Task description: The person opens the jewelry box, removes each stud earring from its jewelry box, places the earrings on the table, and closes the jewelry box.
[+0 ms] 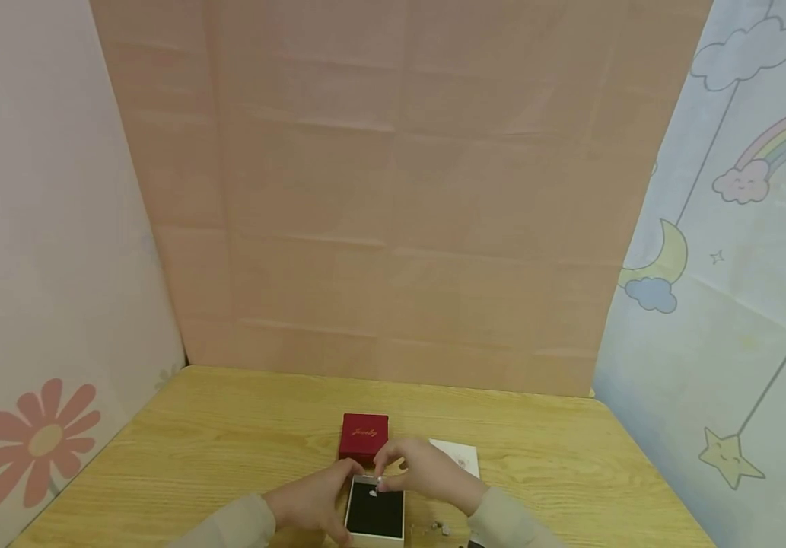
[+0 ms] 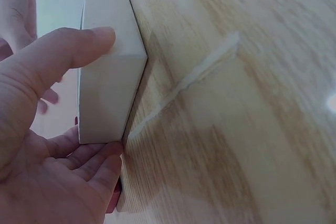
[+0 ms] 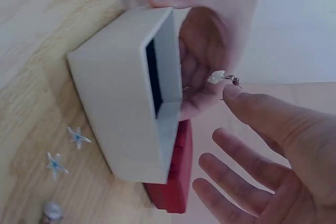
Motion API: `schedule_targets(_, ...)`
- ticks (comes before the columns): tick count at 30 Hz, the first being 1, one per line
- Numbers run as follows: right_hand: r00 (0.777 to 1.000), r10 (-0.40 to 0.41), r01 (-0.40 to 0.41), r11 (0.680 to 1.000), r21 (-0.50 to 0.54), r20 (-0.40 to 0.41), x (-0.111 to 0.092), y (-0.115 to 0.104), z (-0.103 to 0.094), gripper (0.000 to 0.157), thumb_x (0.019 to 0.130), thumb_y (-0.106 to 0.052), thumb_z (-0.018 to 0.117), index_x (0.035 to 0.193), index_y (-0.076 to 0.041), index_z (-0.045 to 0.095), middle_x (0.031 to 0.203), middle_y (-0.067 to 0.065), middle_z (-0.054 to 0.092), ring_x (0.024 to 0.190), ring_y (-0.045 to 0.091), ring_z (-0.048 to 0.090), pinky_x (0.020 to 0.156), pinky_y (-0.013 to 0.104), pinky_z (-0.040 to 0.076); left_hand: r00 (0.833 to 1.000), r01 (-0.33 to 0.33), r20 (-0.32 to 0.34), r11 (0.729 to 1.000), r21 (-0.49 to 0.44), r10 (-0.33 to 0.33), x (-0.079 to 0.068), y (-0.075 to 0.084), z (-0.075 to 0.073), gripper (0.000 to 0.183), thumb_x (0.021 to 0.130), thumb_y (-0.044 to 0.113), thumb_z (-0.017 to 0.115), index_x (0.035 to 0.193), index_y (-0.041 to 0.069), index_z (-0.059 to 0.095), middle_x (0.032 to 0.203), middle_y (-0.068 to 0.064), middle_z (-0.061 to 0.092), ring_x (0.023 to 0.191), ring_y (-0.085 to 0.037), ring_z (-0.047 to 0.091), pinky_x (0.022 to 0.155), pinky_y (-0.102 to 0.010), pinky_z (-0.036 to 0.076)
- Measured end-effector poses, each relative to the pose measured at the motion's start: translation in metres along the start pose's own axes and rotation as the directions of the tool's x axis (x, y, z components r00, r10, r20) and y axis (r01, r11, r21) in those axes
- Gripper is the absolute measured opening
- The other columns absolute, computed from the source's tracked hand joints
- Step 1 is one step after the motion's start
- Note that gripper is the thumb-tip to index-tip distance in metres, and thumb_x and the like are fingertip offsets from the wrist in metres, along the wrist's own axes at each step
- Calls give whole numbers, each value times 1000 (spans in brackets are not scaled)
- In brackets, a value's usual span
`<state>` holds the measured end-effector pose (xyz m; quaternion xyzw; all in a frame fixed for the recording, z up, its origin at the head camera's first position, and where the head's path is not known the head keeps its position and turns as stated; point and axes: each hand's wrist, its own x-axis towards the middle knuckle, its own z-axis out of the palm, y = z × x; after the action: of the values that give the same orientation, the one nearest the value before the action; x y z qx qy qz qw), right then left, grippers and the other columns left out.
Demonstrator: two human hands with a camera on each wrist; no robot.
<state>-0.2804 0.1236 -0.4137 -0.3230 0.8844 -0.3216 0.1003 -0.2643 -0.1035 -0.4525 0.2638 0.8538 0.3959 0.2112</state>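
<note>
A white jewelry box (image 1: 375,541) with a black pad (image 1: 373,516) inside stands on the table. My left hand (image 1: 310,498) grips it from the left, thumb at the near end and fingers at the far end. In the left wrist view that thumb (image 2: 84,45) lies against the box's pale outer wall. Over the box's far part, my right hand (image 1: 427,473) pinches a small earring (image 3: 216,77) with a clear whitish drop and a metal fitting. The earring hangs above the opening, apart from the pad; the right hand's other fingers are spread loosely.
A red box (image 1: 364,432) with gold lettering stands just beyond the white box. A white card (image 1: 464,457) lies behind the right hand. Right of the box lie two blue-and-white star-shaped pieces (image 3: 79,137) and a round silvery piece (image 3: 52,211).
</note>
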Motion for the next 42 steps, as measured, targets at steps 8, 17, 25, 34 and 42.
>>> schedule_targets(8,998,-32,32,999,-6,-62,-19,2,-21,9,85,-28,74,82,-26,66,109,-6,67,104,7,59,86,41,53,1000,26,-19,999,32,-25,2,-1,1,74,64,22,91,123,14,45,121,1,51,114,-19,47,108,-57,33)
schedule_targets(17,990,-80,83,996,19,-115,-48,12,-39,11,87,-31,72,85,-22,65,108,-4,66,98,5,61,82,35,53,997,72,-12,997,27,-72,3,2,-1,74,66,19,90,124,13,46,126,-1,50,116,-23,48,108,-57,32)
schedule_targets(25,992,-44,53,996,74,-114,-73,26,-47,9,86,-19,73,86,-15,66,105,7,66,91,7,63,76,33,53,997,77,-2,997,13,-77,2,1,-1,72,67,19,89,124,14,45,127,-1,49,116,-23,47,109,-57,32)
schedule_targets(34,999,14,-8,993,115,-49,-89,41,-38,10,85,-15,74,86,-9,65,90,1,65,82,3,64,71,23,53,997,72,3,997,-11,-72,1,0,-1,71,68,17,88,125,14,44,127,-1,48,116,-24,46,109,-58,30)
schedule_targets(42,998,57,-53,990,127,-23,-95,51,-31,9,85,-16,73,83,-15,65,86,-8,66,78,3,62,70,22,52,996,86,4,996,-14,-86,2,0,-2,72,68,18,88,125,15,44,127,-1,48,117,-25,46,109,-58,31)
